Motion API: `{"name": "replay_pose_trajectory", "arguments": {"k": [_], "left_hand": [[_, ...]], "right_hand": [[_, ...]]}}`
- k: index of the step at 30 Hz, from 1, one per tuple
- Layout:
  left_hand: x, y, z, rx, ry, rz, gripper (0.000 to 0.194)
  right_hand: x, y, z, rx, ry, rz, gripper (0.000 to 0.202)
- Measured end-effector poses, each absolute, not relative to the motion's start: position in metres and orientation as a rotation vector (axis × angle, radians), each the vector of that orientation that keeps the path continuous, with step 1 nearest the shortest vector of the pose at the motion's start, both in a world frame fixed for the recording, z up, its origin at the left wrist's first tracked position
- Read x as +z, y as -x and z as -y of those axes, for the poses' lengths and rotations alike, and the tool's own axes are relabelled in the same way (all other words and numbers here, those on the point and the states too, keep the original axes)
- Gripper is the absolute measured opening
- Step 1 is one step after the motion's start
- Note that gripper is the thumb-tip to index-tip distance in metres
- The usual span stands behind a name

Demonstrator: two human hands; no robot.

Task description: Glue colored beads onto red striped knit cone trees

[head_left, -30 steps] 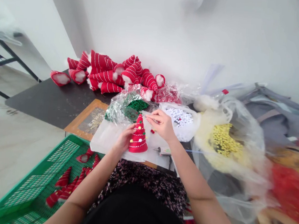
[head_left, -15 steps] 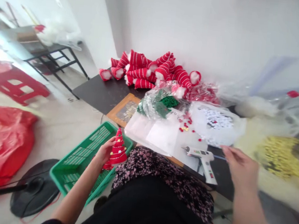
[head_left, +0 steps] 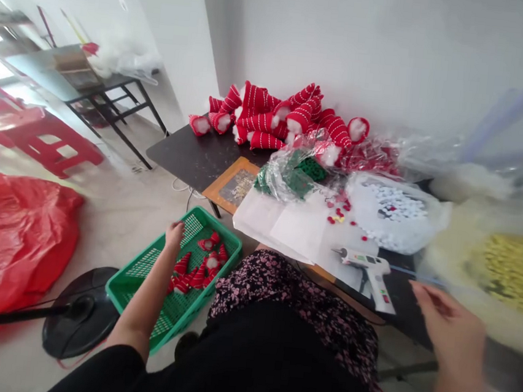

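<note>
My left hand (head_left: pixel 175 234) is over the far left part of a green plastic basket (head_left: pixel 225 263); its fingers are small and partly hidden, and no object shows in it. Inside the basket lie several small red cones (head_left: pixel 198 276) with white stripes. My right hand (head_left: pixel 450 322) hovers at the table's near edge, fingers loosely bent and apart, with nothing visible in them. Left of it, a white glue gun (head_left: pixel 374 274) rests on the table, nozzle pointing left. White paper (head_left: pixel 297 230) lies beyond, with red and yellow pompoms (head_left: pixel 339 214) scattered on it.
Large red striped cones (head_left: pixel 269 120) are piled against the wall. Clear bags hold green pieces (head_left: pixel 298 172), white pompoms (head_left: pixel 394 209) and yellow ones (head_left: pixel 516 270). An orange-framed tray (head_left: pixel 229 187) sits at the left. A black round base (head_left: pixel 78 314) and red plastic sheet (head_left: pixel 21 240) are on the floor.
My left hand has moved down and away over the basket, and the decorated red cone it held no longer shows in it. The view has shifted; my right hand is still near the glue gun.
</note>
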State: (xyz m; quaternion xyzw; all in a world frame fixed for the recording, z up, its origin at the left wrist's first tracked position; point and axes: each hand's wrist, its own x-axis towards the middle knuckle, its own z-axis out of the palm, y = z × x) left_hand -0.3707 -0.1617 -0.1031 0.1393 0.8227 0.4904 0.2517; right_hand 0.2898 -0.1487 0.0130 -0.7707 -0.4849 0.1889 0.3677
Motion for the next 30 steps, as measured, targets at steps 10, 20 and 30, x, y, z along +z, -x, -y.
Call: {"name": "replay_pose_trajectory", "arguments": {"k": [10, 20, 30], "left_hand": [[-0.015, 0.342, 0.012, 1.747, -1.321, -2.142, 0.022], [0.035, 0.292, -0.14, 1.091, -1.67, -2.251, 0.07], [0.056, 0.3, -0.195, 1.011, -1.684, -2.131, 0.055]], "right_hand": [[-0.003, -0.277, 0.152, 0.624, 2.04, 1.396, 0.051], [-0.03, -0.266, 0.146, 0.594, 1.881, 1.56, 0.053], [-0.032, -0.26, 0.146, 0.586, 1.828, 1.605, 0.048]]}}
